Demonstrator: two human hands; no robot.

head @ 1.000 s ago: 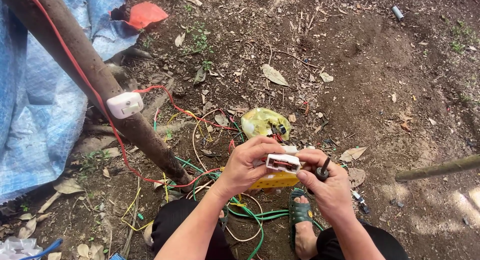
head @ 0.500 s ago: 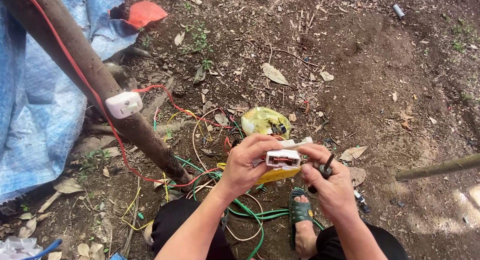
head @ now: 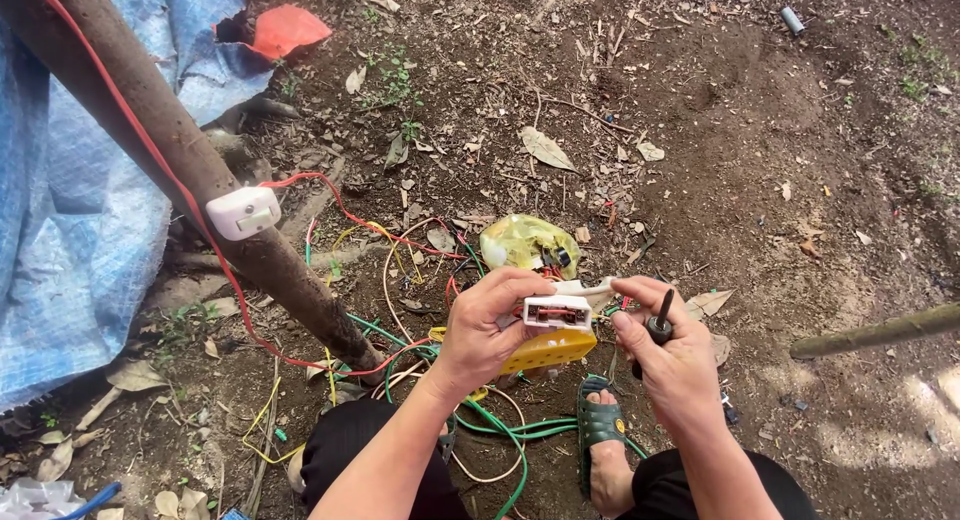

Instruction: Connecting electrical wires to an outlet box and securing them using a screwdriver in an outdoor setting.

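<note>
— Socket (head: 556, 312), white, small, open-faced: where was it?
— Pinched in left hand (head: 488, 332) fingers, above yellow cover (head: 548, 349) and tangled wires (head: 480, 420).
— Right hand (head: 672, 352)?
— Closed around black-handled screwdriver (head: 660, 326), just beside socket.

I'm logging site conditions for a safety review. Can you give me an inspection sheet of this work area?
Surface: bare soil with dry leaves.
Job's things: white electrical fitting, yellow part under it.
Clutter: yellow bag, small cylinder.
Grippers: left hand grips the fitting; right hand holds a dark-handled tool.
Cables: red, green and yellow wires tangled on the ground.
Surroundings: leaning pole carrying a white switch box, blue tarp.
</note>
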